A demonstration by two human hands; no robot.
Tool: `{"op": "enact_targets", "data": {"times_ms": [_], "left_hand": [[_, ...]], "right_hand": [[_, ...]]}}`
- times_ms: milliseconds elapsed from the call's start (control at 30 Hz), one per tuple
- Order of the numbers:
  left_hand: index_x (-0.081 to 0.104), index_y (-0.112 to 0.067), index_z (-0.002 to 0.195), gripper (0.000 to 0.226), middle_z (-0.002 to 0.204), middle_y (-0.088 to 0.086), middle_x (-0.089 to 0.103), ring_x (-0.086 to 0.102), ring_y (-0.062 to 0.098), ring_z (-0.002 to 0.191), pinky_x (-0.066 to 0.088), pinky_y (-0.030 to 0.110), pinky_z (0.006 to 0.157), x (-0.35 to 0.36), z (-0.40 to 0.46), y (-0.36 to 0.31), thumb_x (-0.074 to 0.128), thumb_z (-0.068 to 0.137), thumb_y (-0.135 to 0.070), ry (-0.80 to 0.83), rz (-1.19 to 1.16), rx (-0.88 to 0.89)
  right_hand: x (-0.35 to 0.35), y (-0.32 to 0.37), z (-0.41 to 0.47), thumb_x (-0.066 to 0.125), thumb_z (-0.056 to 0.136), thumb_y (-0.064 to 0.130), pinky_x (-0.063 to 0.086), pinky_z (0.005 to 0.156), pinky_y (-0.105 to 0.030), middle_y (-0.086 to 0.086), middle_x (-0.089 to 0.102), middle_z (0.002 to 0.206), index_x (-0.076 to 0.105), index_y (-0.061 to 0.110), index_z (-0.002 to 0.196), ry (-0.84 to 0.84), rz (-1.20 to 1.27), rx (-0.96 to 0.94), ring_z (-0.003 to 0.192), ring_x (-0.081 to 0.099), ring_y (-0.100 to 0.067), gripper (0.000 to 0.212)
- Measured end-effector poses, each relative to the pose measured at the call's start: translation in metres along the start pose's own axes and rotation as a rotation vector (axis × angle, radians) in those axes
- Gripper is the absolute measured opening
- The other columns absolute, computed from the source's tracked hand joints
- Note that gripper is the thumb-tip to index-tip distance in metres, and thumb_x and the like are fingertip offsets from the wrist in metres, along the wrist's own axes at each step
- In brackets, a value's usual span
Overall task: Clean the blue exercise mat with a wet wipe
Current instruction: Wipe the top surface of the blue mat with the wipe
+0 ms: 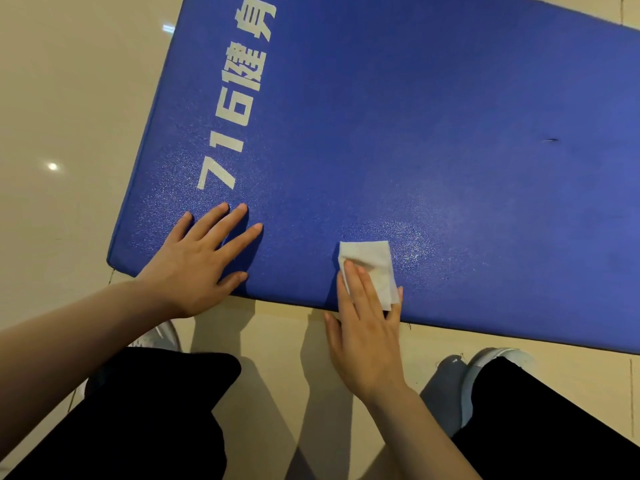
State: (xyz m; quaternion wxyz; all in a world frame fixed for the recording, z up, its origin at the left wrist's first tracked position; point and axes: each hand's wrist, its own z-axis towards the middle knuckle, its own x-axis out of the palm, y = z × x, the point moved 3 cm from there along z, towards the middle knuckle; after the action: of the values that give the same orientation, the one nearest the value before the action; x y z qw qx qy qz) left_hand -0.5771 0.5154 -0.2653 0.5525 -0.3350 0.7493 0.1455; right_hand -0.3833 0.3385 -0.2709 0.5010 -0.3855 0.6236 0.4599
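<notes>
Blue mat near edge, right hand pressing wipe

The blue exercise mat carries one line of white printed lettering near its left edge. It reads "716" followed by the Chinese characters "健身". No other text is legible.

Both forearms are bare, with no sleeves, watch or rings showing on the left hand or the right hand. The legs wear loose black trousers. Pale grey-white sports shoes show at both feet.
</notes>
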Motion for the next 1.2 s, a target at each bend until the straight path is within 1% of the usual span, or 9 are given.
{"op": "enact_targets", "data": {"times_ms": [333,500,567,667,800,933,1000,1100,1200], "left_hand": [[0.027,-0.026,0.151,0.070,0.155,0.003,0.018,0.022,0.033,0.141,0.022,0.059,0.106,0.000,-0.001,-0.001,0.024,0.091,-0.060,0.004,0.018,0.025],[0.017,-0.028,0.151,0.071,0.156,0.001,0.013,0.013,0.029,0.142,0.016,0.057,0.109,0.001,-0.001,0.000,0.019,0.090,-0.063,-0.006,0.004,0.009],[0.015,-0.028,0.151,0.072,0.156,0.001,0.012,0.010,0.028,0.142,0.015,0.056,0.110,0.001,-0.001,0.000,0.018,0.089,-0.064,-0.005,-0.005,0.004],[0.016,-0.028,0.151,0.071,0.156,0.001,0.013,0.011,0.028,0.142,0.016,0.057,0.109,0.000,-0.001,0.000,0.019,0.089,-0.064,0.006,-0.002,0.007],[0.016,-0.028,0.150,0.071,0.156,0.001,0.014,0.011,0.028,0.141,0.016,0.057,0.108,-0.001,-0.001,-0.001,0.019,0.090,-0.063,0.017,-0.011,0.011],[0.006,-0.029,0.150,0.076,0.156,-0.004,0.003,0.000,0.023,0.143,0.007,0.052,0.112,-0.001,-0.001,-0.002,0.011,0.085,-0.067,0.014,-0.041,-0.017],[0.000,-0.029,0.149,0.079,0.156,-0.007,-0.004,-0.006,0.020,0.142,0.001,0.049,0.113,-0.002,-0.001,-0.003,0.007,0.082,-0.069,0.015,-0.048,-0.036],[-0.005,-0.031,0.149,0.080,0.155,-0.008,-0.010,-0.010,0.019,0.143,-0.002,0.048,0.114,-0.001,-0.001,-0.001,0.004,0.079,-0.070,0.041,-0.040,-0.039],[0.016,-0.031,0.153,0.072,0.157,-0.001,0.009,0.013,0.029,0.144,0.015,0.055,0.110,-0.001,-0.002,-0.002,0.019,0.089,-0.063,0.023,-0.001,-0.004]], "right_hand": [[-0.008,0.006,0.005,0.054,0.090,0.031,0.036,0.103,-0.036,-0.008,0.038,0.154,0.037,0.008,0.148,0.055,0.207,0.052,0.142,0.028,-0.022,0.065],[-0.021,0.014,0.010,0.061,0.085,0.028,0.038,0.095,-0.032,-0.009,0.049,0.146,0.049,0.006,0.141,0.091,0.206,0.104,0.135,0.037,-0.022,0.062],[-0.030,0.019,0.015,0.060,0.092,0.029,0.035,0.100,-0.034,-0.007,0.040,0.152,0.042,0.010,0.147,0.151,0.188,0.141,0.139,0.037,-0.024,0.061],[-0.043,0.020,0.024,0.038,0.103,0.039,0.019,0.118,-0.032,0.007,0.005,0.164,0.010,0.023,0.156,0.349,0.235,0.184,0.151,0.010,-0.015,0.062],[-0.053,0.019,0.034,0.035,0.104,0.040,0.020,0.116,-0.024,0.011,0.001,0.164,0.012,0.023,0.156,0.395,0.315,0.188,0.150,0.008,-0.010,0.060],[-0.050,0.019,0.034,0.037,0.103,0.043,0.003,0.108,-0.016,0.009,-0.002,0.164,0.009,0.022,0.157,0.440,0.297,0.091,0.150,-0.003,-0.008,0.063],[-0.045,0.006,0.037,0.037,0.103,0.044,0.003,0.113,-0.019,0.006,-0.003,0.164,0.008,0.019,0.157,0.414,0.267,0.095,0.150,-0.005,-0.010,0.066],[-0.042,-0.030,0.043,0.039,0.101,0.047,0.018,0.120,-0.036,0.001,0.003,0.164,0.010,0.016,0.157,0.286,0.239,0.315,0.151,0.002,-0.016,0.071],[-0.039,-0.048,0.039,0.039,0.100,0.047,0.023,0.120,-0.039,-0.001,0.007,0.164,0.014,0.015,0.156,0.159,0.261,0.540,0.151,0.006,-0.019,0.069]]}}
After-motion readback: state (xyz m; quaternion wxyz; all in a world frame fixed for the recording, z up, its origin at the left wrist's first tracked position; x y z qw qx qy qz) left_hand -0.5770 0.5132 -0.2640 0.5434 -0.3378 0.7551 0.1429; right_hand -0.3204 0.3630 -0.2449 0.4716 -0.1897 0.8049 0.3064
